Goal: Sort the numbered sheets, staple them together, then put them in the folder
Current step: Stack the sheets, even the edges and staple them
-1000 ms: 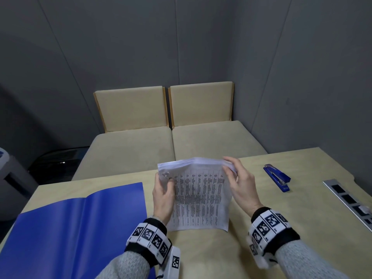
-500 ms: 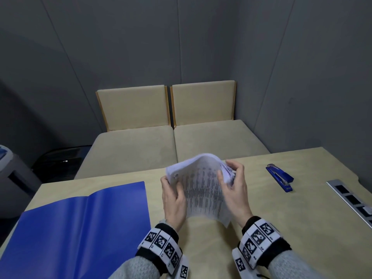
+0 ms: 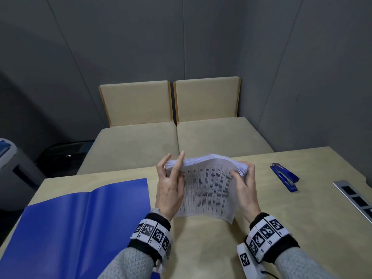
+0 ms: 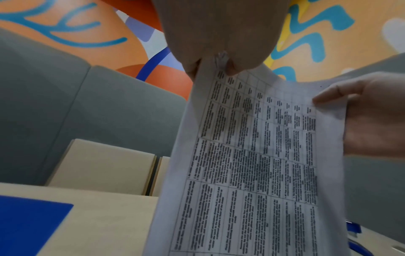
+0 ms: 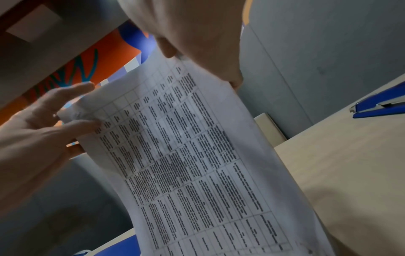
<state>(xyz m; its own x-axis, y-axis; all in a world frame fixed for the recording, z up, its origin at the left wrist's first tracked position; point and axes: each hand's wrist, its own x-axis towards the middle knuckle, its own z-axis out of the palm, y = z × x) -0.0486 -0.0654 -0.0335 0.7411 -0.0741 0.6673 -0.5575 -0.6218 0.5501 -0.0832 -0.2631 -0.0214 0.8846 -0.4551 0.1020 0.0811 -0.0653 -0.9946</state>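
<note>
Both hands hold a stack of white printed sheets [image 3: 207, 188] upright over the middle of the table, its bottom edge near the tabletop. My left hand [image 3: 174, 167] pinches the top left corner between thumb and finger, the other fingers raised. In the left wrist view that pinch [image 4: 219, 65] shows on the sheets [image 4: 252, 164]. My right hand [image 3: 241, 174] grips the top right edge, where the sheet edges fan out. An open blue folder [image 3: 80, 218] lies flat at the left. A blue stapler [image 3: 284, 179] lies at the right.
A metal socket strip [image 3: 356, 200] is set into the table at the right edge. Two beige bench seats [image 3: 181, 141] stand beyond the table's far edge against grey walls. A grey bin [image 3: 12, 170] stands at the far left.
The stack was bowed between close hands half a second ago; now the hands are wider apart and the sheets hang flatter. My left hand has shifted to the top corner with fingers lifted.
</note>
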